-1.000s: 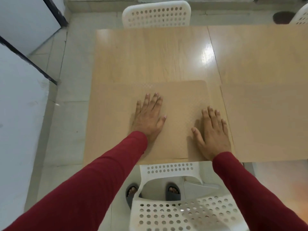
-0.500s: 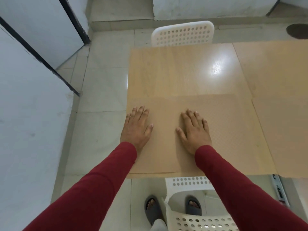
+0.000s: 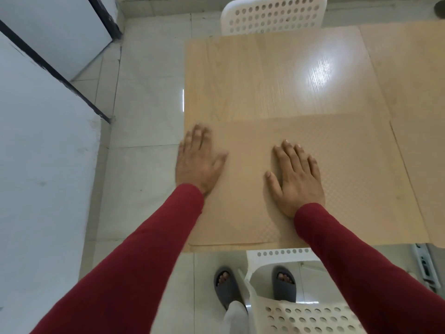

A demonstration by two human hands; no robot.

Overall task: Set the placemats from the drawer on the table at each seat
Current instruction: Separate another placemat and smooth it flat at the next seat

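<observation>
Pressing a placemat (image 3: 337,179) flat on the table (image 3: 265,75).
Left hand (image 3: 196,162) and right hand (image 3: 297,179) lie spread, palms down, on it.

Your flat left hand (image 3: 198,162) and flat right hand (image 3: 297,179) lie on the tan textured placemat (image 3: 342,179), which sits at the near edge of the light wooden table (image 3: 265,75). A white perforated plastic chair (image 3: 273,16) stands behind the table; another (image 3: 310,317) stands before it.
</observation>
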